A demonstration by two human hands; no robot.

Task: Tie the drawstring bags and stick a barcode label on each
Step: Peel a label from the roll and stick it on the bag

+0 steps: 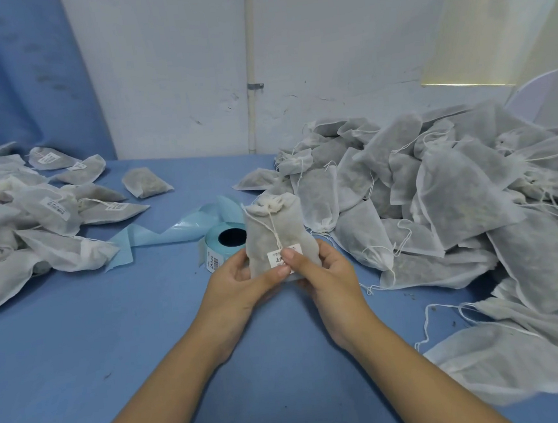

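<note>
A person is holding one drawstring bag upright above the blue counter, gripping its lower end in both hands. The left hand is cupping the bag's left edge and the right hand is wrapping round its right edge, with fingers curled behind. Both thumbs are pressing on a white barcode label low on the front. The bag's long axis is running away from the person. The gathered, tied neck is at the far, upper end, and the drawstring is trailing down to the label. Just behind the bag, a label roll is sitting on the counter with its pale blue backing strip spilling to the left. Labelled bags are lying heaped at the left of the counter, while a larger heap of unlabelled bags is filling the right. The label appears to be getting its final smoothing. Since the finished heap is lying to the left, the left hand is the nearer one for setting this bag aside, and the right hand is closer to the next bag.
</note>
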